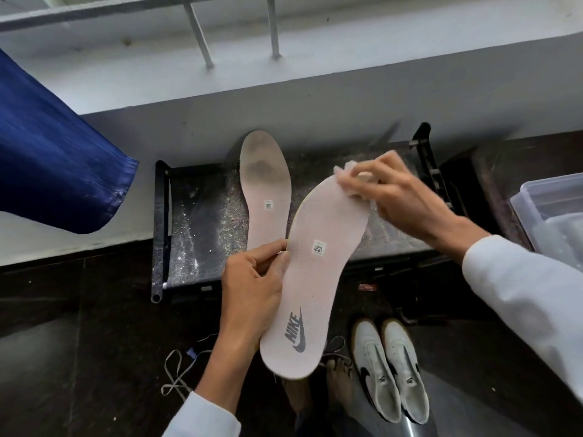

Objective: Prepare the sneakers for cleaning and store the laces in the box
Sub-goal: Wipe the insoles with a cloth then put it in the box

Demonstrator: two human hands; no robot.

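Observation:
My left hand (252, 285) pinches the left edge of a pale pink insole (318, 279) with a grey Nike logo, holding it up over the stool. My right hand (400, 197) grips a small whitish brush or cloth (353, 175), blurred, pressed against the insole's toe end. A second insole (265, 184), with a dirty toe area, lies flat on the dark stool top (202, 222). Two white sneakers (391, 370) with black swooshes stand side by side on the floor at lower right. A loose white lace (176, 376) lies on the floor at lower left.
A clear plastic box (552, 216) sits at the right edge. Blue fabric (53, 159) hangs at the left. A grey wall ledge (284, 89) with metal bars runs behind the stool. My bare foot (339, 383) is on the dark floor beside the sneakers.

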